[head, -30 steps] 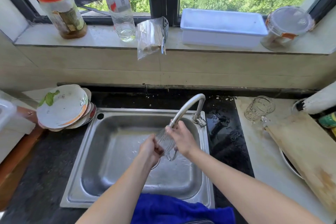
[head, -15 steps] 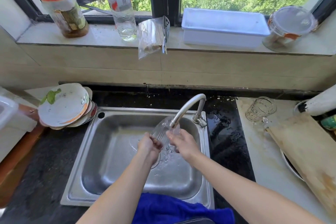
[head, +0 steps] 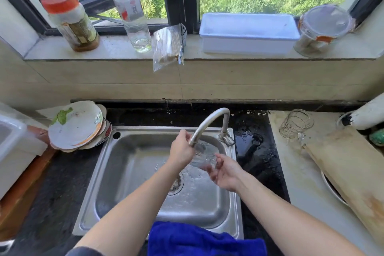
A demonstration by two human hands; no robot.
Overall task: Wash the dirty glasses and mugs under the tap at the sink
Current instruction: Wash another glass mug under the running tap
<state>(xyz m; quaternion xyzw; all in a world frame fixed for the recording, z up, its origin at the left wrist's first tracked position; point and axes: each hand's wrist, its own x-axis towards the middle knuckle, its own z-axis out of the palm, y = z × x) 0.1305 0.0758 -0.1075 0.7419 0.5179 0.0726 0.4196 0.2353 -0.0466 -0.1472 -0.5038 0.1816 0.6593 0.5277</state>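
Note:
A clear glass (head: 202, 155) lies tilted under the spout of the curved steel tap (head: 209, 122), over the steel sink (head: 133, 172). Water splashes around it. My left hand (head: 181, 149) grips the glass at its left side, close to the spout's tip. My right hand (head: 223, 171) is at the glass's lower right end, fingers partly spread against it. A second clear glass mug (head: 296, 123) stands upside down on the pale counter to the right of the sink.
Dirty plates (head: 76, 127) are stacked left of the sink. A blue cloth (head: 199, 239) hangs over the sink's front edge. A wooden cutting board (head: 351, 168) lies at right. Bottles, a jar and a white tray (head: 248, 33) line the windowsill.
My left hand has risen to the spout's tip and the glass has turned to point right. My right hand has slid down and right to the glass's lower end.

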